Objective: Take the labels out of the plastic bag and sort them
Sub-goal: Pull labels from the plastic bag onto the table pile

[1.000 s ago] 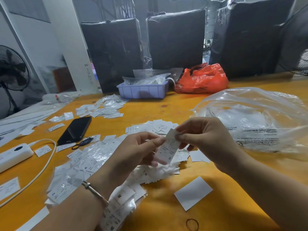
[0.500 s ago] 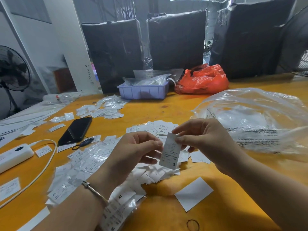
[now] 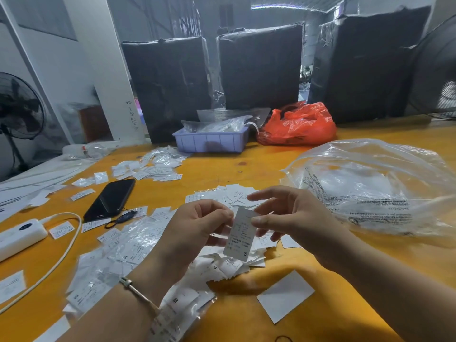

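One white printed 'S' label now pinched by left hand only; right hand apparently let go, fingers spread — prob. sorting next.

Left hand pinching label, right hand touching
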A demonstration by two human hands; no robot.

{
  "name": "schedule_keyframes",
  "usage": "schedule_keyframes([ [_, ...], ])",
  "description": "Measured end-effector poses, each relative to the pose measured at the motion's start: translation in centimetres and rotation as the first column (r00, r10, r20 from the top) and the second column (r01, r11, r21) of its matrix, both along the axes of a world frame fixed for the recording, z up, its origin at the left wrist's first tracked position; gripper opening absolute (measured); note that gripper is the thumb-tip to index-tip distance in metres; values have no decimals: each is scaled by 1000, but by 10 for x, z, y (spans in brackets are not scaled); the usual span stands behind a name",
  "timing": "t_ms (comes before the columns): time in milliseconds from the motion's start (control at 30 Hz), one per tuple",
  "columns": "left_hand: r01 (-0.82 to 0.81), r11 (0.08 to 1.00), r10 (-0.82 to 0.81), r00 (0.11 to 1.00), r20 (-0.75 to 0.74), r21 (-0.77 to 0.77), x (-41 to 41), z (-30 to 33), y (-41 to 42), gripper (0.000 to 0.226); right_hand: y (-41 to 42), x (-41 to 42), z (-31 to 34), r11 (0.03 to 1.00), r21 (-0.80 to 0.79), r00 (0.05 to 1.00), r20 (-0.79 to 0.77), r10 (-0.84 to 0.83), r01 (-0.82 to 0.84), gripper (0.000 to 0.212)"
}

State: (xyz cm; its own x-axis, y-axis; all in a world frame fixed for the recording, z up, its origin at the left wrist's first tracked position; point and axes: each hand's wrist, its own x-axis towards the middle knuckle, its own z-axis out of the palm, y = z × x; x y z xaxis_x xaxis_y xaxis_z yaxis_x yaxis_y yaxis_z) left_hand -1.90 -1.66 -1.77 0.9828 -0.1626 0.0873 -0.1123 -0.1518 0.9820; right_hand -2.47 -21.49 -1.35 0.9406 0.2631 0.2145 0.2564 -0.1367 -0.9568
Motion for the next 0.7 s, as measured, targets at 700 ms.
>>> schedule_keyframes([
  [700,-331,868,227,927,298,371,13,8,31,18,-24,34,-14,664,-650,901,426,-83,368,62],
])
